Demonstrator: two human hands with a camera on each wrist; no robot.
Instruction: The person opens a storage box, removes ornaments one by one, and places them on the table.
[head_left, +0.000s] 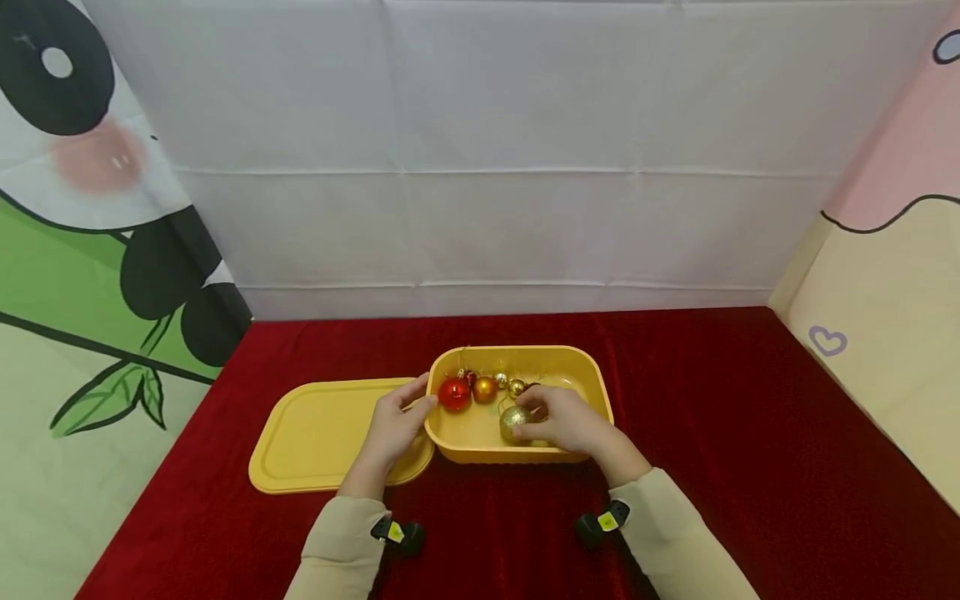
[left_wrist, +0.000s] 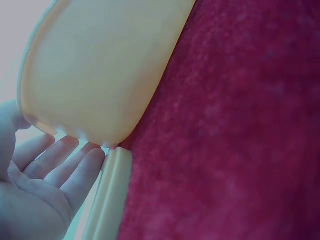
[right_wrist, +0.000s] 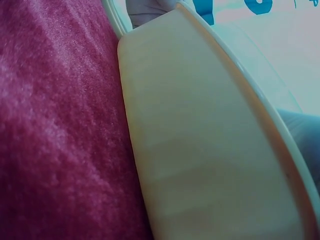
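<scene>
now the right hand grips a gold ball inside the box, at its 6 o'clock; the left hand, fingers straight, touches the box's 9 o'clock wall, over the lid.

A makeshift recording booth: white creased cloth backdrop, cartoon-printed side sheets, red velvet-covered counter.
</scene>
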